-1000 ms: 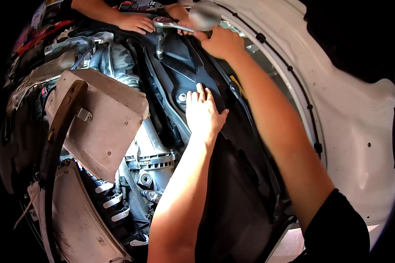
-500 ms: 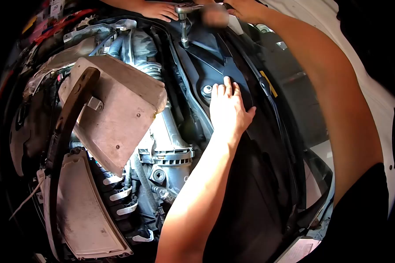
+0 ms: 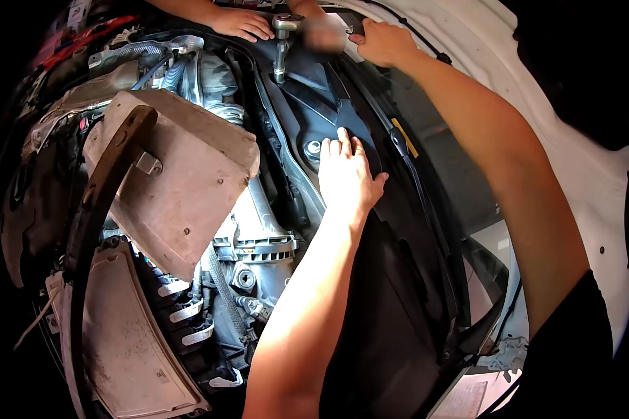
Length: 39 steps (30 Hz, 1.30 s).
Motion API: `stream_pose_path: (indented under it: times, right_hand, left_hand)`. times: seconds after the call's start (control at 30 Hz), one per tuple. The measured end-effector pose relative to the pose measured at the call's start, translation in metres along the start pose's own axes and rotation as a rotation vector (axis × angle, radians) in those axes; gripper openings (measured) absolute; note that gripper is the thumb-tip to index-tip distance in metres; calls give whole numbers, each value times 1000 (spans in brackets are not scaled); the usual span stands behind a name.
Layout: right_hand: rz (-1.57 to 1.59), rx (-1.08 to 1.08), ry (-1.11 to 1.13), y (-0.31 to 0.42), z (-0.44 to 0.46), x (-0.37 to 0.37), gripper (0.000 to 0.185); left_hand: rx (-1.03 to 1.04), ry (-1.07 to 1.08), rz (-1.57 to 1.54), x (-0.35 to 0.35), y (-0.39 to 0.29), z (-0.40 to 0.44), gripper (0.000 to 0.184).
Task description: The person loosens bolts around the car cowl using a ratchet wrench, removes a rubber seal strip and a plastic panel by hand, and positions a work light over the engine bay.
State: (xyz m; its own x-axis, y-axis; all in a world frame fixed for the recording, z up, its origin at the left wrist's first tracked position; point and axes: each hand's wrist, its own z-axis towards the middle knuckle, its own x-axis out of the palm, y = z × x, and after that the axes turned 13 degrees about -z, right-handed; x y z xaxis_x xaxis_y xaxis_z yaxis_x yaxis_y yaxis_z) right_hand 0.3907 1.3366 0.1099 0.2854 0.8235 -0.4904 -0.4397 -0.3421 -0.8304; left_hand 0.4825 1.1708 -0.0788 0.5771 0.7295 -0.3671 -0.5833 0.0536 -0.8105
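My left hand rests with its fingers apart on the black plastic cover, just right of a round bolt. At the top, a ratchet wrench sits on an upright socket extension that reaches down to the cover. My right hand is closed on the far end of the ratchet's handle, whose middle is hidden by a blurred patch. A co-worker's hand lies flat left of the ratchet head, and their other arm reaches in behind it.
A tan box-shaped cover and a dark curved bar lie over the engine at left. A pale panel is at lower left. The windshield with a wiper arm and the raised white hood are at right.
My right hand swung the ratchet handle away from me, then partly back. My left hand has stayed on the cover. The whole view has shifted.
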Motion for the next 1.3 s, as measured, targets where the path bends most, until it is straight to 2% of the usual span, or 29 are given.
stream_pose_path:
  times: [0.23, 0.33, 0.47, 0.53, 0.6, 0.63, 0.67, 0.77, 0.8, 0.87, 0.9, 0.97, 1.0, 1.07, 1.13, 1.2, 1.23, 1.27, 1.3]
  right_hand:
    - [33, 96, 167, 11, -15, -23, 57]
    - [11, 153, 123, 23, -24, -29, 58]
    - [-18, 126, 144, 22, -32, -32, 57]
    - [-30, 93, 90, 8, -14, -18, 61]
    - [2, -271, 66, -16, -1, -6, 65]
    - [109, -379, -4, -25, 7, 3, 66]
    - [119, -380, -10, -33, 16, 11, 66]
    - [95, -378, -345, -38, 36, 31, 57]
    - [57, -388, -340, -37, 40, 25, 54]
    - [74, -323, -189, -34, 31, 12, 47]
    - [85, -316, -200, -35, 23, 7, 47]
    - [77, -285, -389, -43, -2, -5, 53]
    - [77, -286, -396, -44, -21, -14, 53]
    - [155, -43, -293, -49, -64, -37, 55]
    - [240, 80, -236, -57, -113, -56, 58]
    - [490, 247, -56, -60, -181, -103, 57]
    - [705, 279, -113, -60, -220, -113, 54]
    - [747, 312, -79, -64, -257, -130, 49]
    - [896, 374, -9, -69, -297, -155, 46]
  left_hand:
    - [-7, -8, -6, -3, -3, 0, 80]
    - [-57, 12, -48, -3, 1, -2, 81]
    - [-14, 5, 36, -1, 0, 0, 83]
    - [-21, 3, -15, -2, 1, -1, 83]
    - [-5, -6, 3, -2, 0, -1, 83]
    - [-12, 21, 1, -2, -1, -1, 84]
    - [-21, 44, 5, -3, 0, 1, 84]
    - [5, -15, -3, 4, 3, -1, 83]
    - [15, -29, -5, 5, 4, -1, 83]
    - [8, -20, 18, 4, 2, -2, 83]
    - [13, -10, 6, 2, 2, -1, 83]
    - [16, -9, 11, 1, 4, 0, 83]
    - [13, -3, -6, 2, 3, -1, 83]
    - [26, -4, 10, 1, 2, 0, 84]
    - [39, -25, 0, -2, -1, -2, 83]
    - [59, -159, -27, 5, -6, -16, 75]
    - [74, -147, 74, 11, -10, -29, 68]
    - [44, 16, 120, -8, -30, -51, 61]
    - [83, 54, 1, -9, -41, -71, 57]
